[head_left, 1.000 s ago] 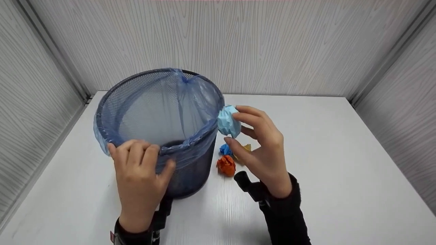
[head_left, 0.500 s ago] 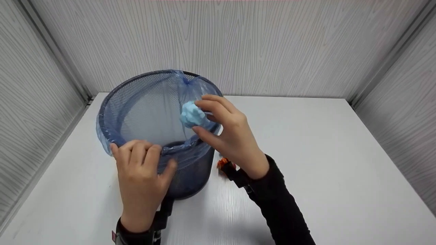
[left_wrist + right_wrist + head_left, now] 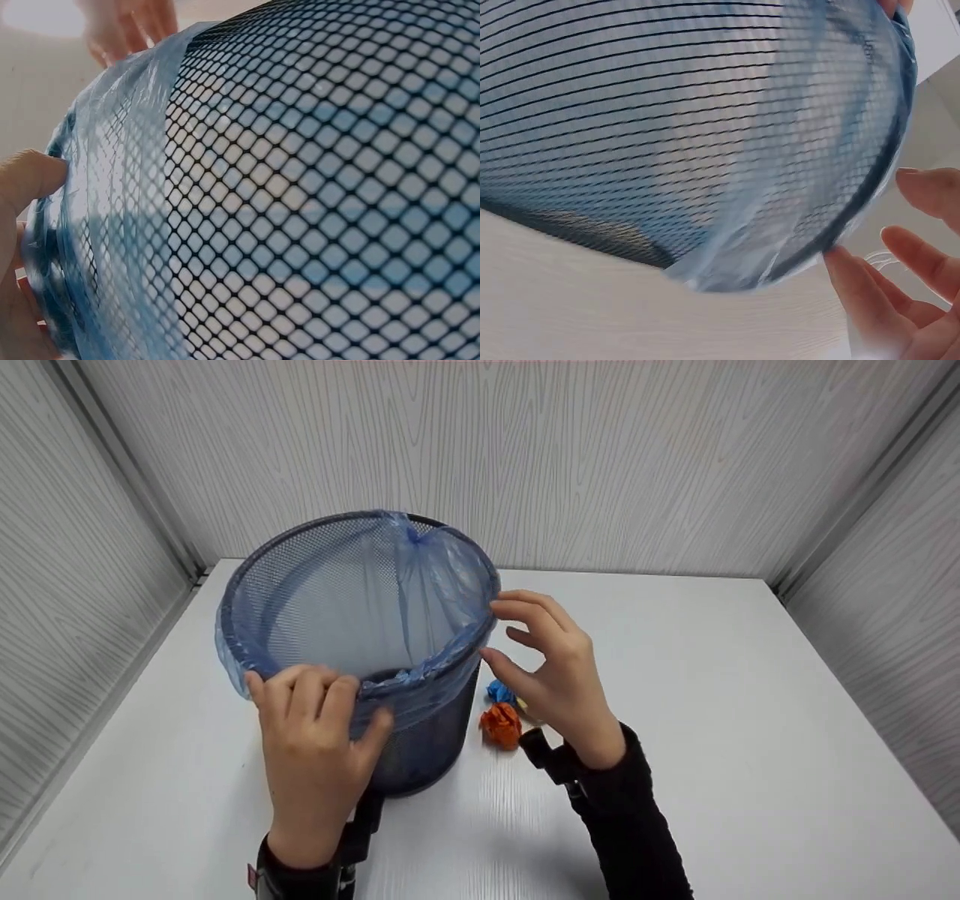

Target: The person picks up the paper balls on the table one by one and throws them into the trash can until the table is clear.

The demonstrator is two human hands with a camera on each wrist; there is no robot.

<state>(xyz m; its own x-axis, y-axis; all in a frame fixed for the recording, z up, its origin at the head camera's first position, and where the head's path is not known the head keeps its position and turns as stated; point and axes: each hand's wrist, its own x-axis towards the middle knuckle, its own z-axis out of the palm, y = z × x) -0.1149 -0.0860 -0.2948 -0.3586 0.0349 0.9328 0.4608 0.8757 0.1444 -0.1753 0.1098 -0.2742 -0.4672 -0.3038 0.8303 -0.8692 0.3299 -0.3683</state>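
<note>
Bin (image 3: pixel 420 750) | left hand (image 3: pixel 315 750) grips rim | right hand (image 3: pixel 559 675) empty beside rim

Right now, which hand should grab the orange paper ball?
Probably the right hand: it holds nothing and hovers just above the orange paper ball. The left hand grips the mesh bin's rim.

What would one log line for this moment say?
left hand: grips bin rim | right hand: open, empty, beside rim | orange paper ball: on table
</note>
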